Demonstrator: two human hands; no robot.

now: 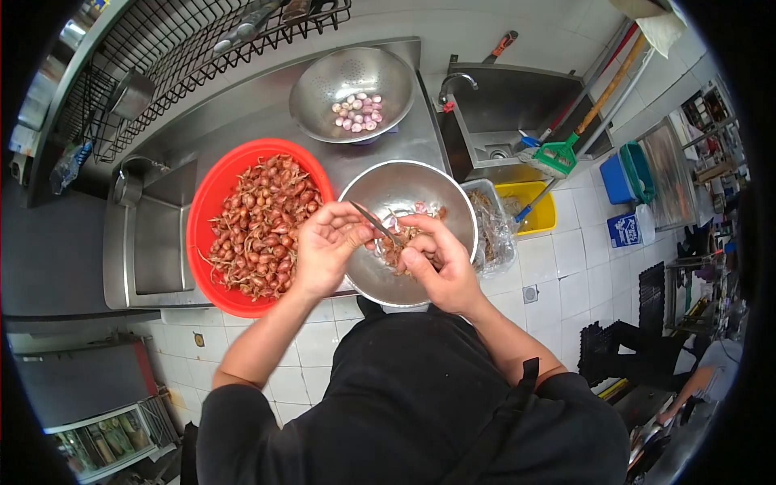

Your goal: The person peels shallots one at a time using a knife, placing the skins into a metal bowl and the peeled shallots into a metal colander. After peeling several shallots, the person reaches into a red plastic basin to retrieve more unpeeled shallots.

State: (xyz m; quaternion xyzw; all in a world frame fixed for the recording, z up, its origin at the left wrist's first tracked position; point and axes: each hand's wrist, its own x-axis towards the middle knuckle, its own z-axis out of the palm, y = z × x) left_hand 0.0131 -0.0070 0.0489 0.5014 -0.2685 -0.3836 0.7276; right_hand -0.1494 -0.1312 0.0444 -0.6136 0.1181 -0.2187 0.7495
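My left hand (327,246) is closed in a pinch over the left side of a steel bowl (368,284), with a small reddish shallot partly hidden at its fingertips. My right hand (444,267) is curled round the lower end of a small dark knife (376,221), whose blade slants up and left towards my left fingers. Peelings (432,212) lie inside the bowl beneath both hands. Left of the bowl, a red basin (202,182) holds a heap of unpeeled shallots (263,230). A steel colander (356,73) behind holds several peeled shallots (357,112).
A bag of peelings (489,218) sits right of the bowl, beside a yellow tub (543,212). Sinks stand at the far left (166,242) and back right (517,101). A wire rack (170,69) hangs upper left. Another person's arm (691,392) shows at lower right.
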